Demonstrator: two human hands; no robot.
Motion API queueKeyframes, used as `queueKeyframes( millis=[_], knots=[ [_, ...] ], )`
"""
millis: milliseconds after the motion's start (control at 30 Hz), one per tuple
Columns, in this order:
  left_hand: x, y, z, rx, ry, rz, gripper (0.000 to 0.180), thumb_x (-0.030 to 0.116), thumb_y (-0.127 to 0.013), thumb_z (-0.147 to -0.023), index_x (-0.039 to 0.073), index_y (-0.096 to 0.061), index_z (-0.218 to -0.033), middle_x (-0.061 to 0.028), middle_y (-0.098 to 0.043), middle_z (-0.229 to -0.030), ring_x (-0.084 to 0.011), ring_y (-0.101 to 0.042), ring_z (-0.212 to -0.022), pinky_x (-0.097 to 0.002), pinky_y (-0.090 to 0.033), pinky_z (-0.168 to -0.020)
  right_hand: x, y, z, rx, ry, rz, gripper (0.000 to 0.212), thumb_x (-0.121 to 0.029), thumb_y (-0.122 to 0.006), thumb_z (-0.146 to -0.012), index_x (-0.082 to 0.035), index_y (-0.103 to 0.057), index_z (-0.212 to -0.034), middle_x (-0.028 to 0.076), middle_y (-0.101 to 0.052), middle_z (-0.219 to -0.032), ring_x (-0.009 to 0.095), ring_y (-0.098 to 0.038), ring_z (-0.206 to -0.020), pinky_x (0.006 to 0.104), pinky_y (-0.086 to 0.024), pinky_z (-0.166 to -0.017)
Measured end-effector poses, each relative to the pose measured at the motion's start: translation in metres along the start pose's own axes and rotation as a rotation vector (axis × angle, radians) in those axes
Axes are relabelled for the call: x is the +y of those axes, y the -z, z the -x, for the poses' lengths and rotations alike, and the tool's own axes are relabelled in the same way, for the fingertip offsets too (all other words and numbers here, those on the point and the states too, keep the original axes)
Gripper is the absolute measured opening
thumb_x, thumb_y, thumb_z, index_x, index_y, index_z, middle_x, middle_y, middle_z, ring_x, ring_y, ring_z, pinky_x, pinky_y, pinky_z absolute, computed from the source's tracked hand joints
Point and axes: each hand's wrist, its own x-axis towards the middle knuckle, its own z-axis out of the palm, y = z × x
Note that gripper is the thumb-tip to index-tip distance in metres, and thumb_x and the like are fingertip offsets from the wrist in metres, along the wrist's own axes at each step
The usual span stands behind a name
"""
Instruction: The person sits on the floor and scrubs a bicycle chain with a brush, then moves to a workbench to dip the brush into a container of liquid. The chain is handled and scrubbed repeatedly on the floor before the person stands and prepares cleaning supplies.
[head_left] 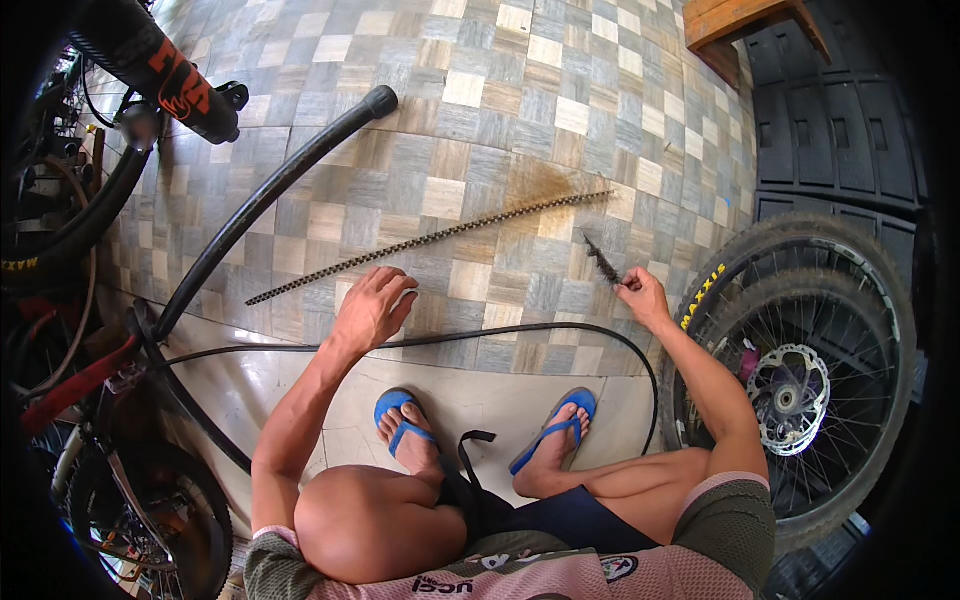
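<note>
A bicycle chain [430,240] lies stretched out across the tiled floor in front of me, slanting up toward the right. My left hand [372,305] hangs just on the near side of it, fingers loosely bent and thumb apart, with nothing visible in it. My right hand [643,295] pinches the near end of a small dark bristly brush [602,262]. Its thin tip points away from me, below the chain's right end and apart from it. A brown wet stain [540,195] spreads on the tiles around that end of the chain.
A bicycle wheel [715,300] with a disc rotor [788,400] leans at the right against black panels [830,130]. A black stand leg [270,190] and bike parts crowd the left. A black cable [500,332] curves between my feet and the chain. A wooden stool [735,25] stands far right.
</note>
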Motion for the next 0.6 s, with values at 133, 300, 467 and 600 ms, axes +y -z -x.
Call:
queueKeyframes(
  millis=[133, 300, 467, 600],
  knots=[
    [0.009, -0.004, -0.01, 0.003, -0.027, 0.064, 0.02, 0.012, -0.078, -0.093, 0.008, -0.072, -0.112, -0.0106, -0.072, -0.11, -0.0343, -0.068, -0.103, -0.0446, -0.058, -0.088, -0.009, 0.006, -0.001, -0.059, 0.071, -0.08, 0.022, -0.012, -0.083, -0.09, -0.002, -0.065, -0.099, 0.003, -0.07, -0.087, 0.014, -0.062, -0.079, 0.0315, -0.053, -0.073],
    [0.03, -0.011, -0.022, -0.026, 0.084, 0.206, 0.026, 0.018, -0.077, -0.096, 0.008, -0.072, -0.12, -0.012, -0.072, -0.11, -0.0369, -0.069, -0.105, -0.0471, -0.058, -0.09, -0.053, 0.016, -0.006, -0.305, -0.013, -0.411, 0.02, -0.003, -0.08, -0.093, -0.003, -0.064, -0.103, 0.0, -0.069, -0.091, 0.008, -0.062, -0.081, 0.0274, -0.053, -0.074],
    [0.044, -0.02, -0.039, -0.037, 0.248, 0.312, 0.08, 0.045, -0.08, -0.097, 0.009, -0.045, -0.16, -0.0189, -0.065, -0.137, -0.0312, -0.068, -0.111, -0.0444, -0.058, -0.093, -0.122, 0.022, 0.001, -0.483, 0.125, -0.4, 0.028, -0.003, -0.079, -0.093, -0.004, -0.06, -0.113, 0.0, -0.068, -0.091, 0.009, -0.064, -0.088, 0.028, -0.052, -0.08],
    [0.041, -0.03, -0.042, -0.075, 0.324, 0.575, 0.065, 0.044, -0.078, -0.099, 0.003, -0.058, -0.146, -0.0154, -0.073, -0.12, -0.0281, -0.07, -0.109, -0.0433, -0.056, -0.095, -0.175, 0.022, 0.007, -0.606, 0.248, -0.261, 0.037, -0.006, -0.078, -0.094, -0.004, -0.057, -0.124, 0.0, -0.069, -0.091, 0.008, -0.062, -0.091, 0.029, -0.049, -0.086]
  ],
)
